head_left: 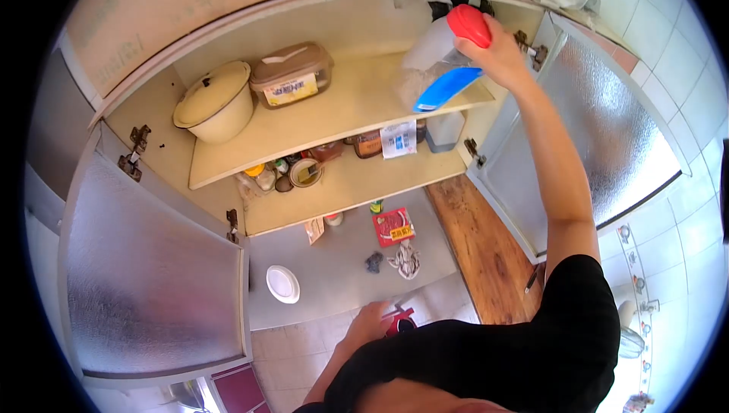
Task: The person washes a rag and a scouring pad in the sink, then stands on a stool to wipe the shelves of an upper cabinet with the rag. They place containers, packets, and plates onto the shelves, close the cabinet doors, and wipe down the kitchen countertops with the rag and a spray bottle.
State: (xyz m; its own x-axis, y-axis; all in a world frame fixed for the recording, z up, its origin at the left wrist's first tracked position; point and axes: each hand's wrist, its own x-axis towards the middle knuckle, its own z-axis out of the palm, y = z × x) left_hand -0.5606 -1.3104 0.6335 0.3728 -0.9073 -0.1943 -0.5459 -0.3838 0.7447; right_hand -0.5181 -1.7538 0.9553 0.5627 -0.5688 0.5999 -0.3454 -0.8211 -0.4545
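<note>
My right hand [492, 52] is raised to the upper shelf of an open cabinet, its fingers wrapped round the red top of a clear plastic container [434, 56] with a blue label. The container is tilted at the shelf's right end. Low down, near my body, my left hand [370, 323] is beside a red and black object [400, 322]; its fingers are partly hidden, and I cannot make out whether it grips that object. On the upper shelf's left side stand a cream lidded pot [216, 105] and a brown lidded box [292, 75].
Open glass doors flank the cabinet, left [152, 261] and right [585, 124]. Jars and packets line the lower shelf [342, 189]. Below are a white oval dish [282, 284], a red packet [393, 227], a crumpled cloth [405, 260] and a wooden board [486, 253].
</note>
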